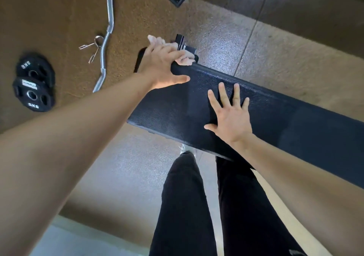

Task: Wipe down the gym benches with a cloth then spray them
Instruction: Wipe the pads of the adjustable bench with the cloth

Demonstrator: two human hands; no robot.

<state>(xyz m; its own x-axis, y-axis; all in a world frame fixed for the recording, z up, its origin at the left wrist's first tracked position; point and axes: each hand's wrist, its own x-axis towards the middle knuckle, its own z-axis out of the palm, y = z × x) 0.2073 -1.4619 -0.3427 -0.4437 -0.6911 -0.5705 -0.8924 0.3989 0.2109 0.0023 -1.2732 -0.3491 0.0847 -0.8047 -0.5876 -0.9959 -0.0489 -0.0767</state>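
Head view: wiping the far-left end of the bench [275, 118].
The left hand [163, 66] is curling its fingers over the pale cloth [185, 61], pressing it on the pad's far edge. The right hand [230, 116] is lying flat on the pad, fingers spread wide. The cloth is probably handling soft and light, so bunching it in the palm is best.

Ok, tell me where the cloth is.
Upper centre of the head view: the cloth lies under the left hand at the far left corner of the bench.
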